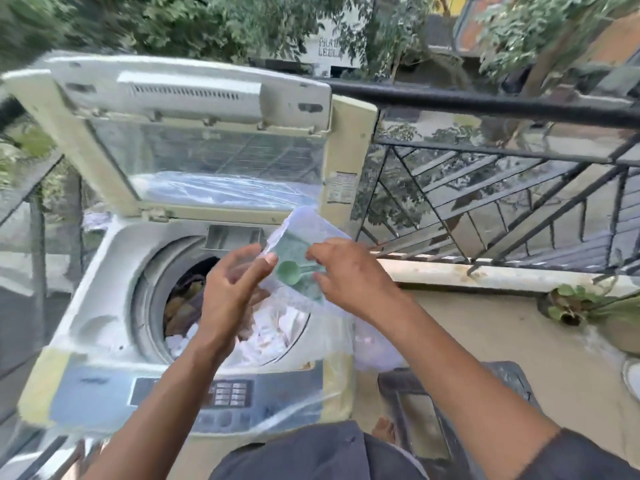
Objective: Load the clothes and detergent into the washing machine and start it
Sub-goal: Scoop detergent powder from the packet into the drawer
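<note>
A top-loading washing machine (104,271) stands with its lid (194,133) raised. Its drum holds brown and white clothes (270,337). Over the drum's right side, both hands hold a clear plastic detergent container (304,233), tilted, with green powder and a green scoop (287,271) inside. My left hand (232,289) grips the container's left edge with thumb on top. My right hand (349,275) holds its right side, fingers reaching in near the scoop handle. The control panel (228,393) with buttons lies at the machine's front.
A black metal railing (485,188) runs along the balcony on the right, above a white ledge (485,275). A potted plant (568,306) sits at the right. A dark plastic stool (433,410) stands right of the machine, by my bare foot (384,431).
</note>
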Available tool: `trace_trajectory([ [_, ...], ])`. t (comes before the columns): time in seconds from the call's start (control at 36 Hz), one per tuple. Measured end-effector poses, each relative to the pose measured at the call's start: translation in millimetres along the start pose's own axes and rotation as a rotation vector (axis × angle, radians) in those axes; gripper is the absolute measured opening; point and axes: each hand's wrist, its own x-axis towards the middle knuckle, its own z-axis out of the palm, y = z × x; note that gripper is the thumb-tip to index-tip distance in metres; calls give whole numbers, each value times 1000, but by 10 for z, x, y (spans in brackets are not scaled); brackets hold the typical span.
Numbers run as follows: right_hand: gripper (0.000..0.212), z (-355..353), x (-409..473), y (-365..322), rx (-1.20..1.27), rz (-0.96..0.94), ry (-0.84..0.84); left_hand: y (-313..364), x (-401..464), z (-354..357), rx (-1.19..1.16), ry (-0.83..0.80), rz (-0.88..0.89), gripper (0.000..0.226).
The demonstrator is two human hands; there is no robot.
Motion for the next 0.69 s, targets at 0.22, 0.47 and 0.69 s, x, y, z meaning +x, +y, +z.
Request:
trace_trajectory([
  [0.22, 11, 546, 424, -400, -169, -8, -86, -18, -49, -425, -46, 50, -31, 69],
  [0.47, 25, 715, 567, -701, -170, -166, -75, -30, -98, -682, -30, 118, -47, 79],
  [0.69, 37, 680, 644, -838, -167, -304, -125, -85, -68, -811, 51, 183, -36, 74],
])
